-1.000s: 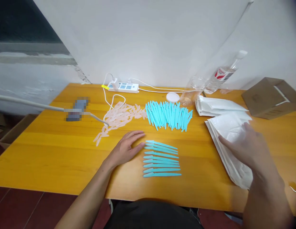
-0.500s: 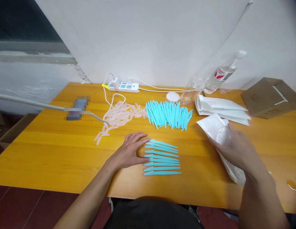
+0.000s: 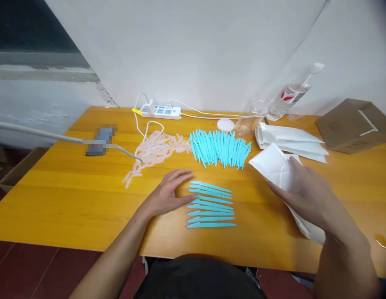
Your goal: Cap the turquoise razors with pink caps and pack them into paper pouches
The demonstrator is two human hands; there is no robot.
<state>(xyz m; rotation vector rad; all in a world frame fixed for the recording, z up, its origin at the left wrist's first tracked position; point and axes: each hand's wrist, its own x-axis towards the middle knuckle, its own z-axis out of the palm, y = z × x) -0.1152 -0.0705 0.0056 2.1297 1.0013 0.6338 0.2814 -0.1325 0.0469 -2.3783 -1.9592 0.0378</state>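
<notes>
Forearms (image 3: 118, 249) angled inward. Left hand (image 3: 168, 193) spread, gripping nothing, thumb over ends of slim turquoise plastic sticks (image 3: 211, 213); right hand (image 3: 309, 195) grasps flat, glossy white packet (image 3: 270, 166), tilted.

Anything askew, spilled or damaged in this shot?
Two things: a white cable loops over the scattered pink pieces, cluttering that pile, and the wall edge behind the table, far left, looks chipped. No spill visible. The turquoise sticks by the left hand form a row, unevenly spaced.
</notes>
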